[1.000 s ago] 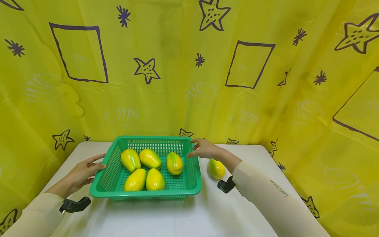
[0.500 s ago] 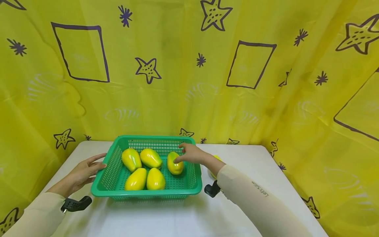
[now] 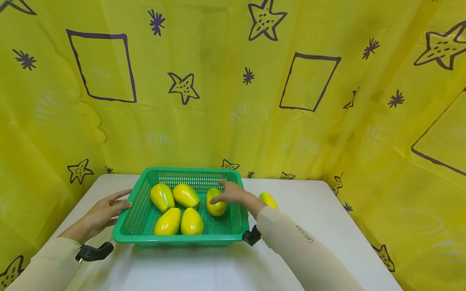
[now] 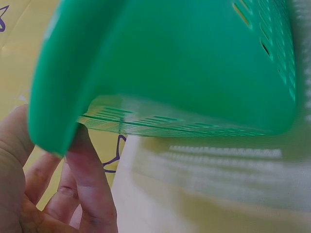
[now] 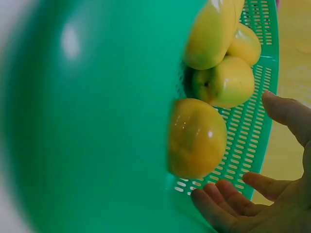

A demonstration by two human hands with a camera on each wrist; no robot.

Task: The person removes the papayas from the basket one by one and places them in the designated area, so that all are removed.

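Note:
A green plastic basket (image 3: 178,238) with slotted walls stands on the table, holding several glossy yellow-green mangoes (image 3: 167,221). My left hand (image 3: 100,214) holds its left rim; in the left wrist view the thumb lies on one side of the rim (image 4: 53,97) and the fingers on the other. Over the basket's right side, my right hand (image 3: 233,193) reaches in with thumb and fingers spread above the rightmost mango (image 3: 216,208). In the right wrist view, a gap shows between those fingers and that mango (image 5: 198,141). The basket wall hides part of the fruit there.
One more mango (image 3: 268,200) lies on the white table (image 3: 302,210) to the right of the basket, partly behind my right forearm. A yellow curtain (image 3: 218,121) with star and square drawings hangs behind the table and along its sides.
My right hand has moved left, from the basket's right rim to above the rightmost mango inside. The left hand stays on the left rim, and the fruit keeps its places.

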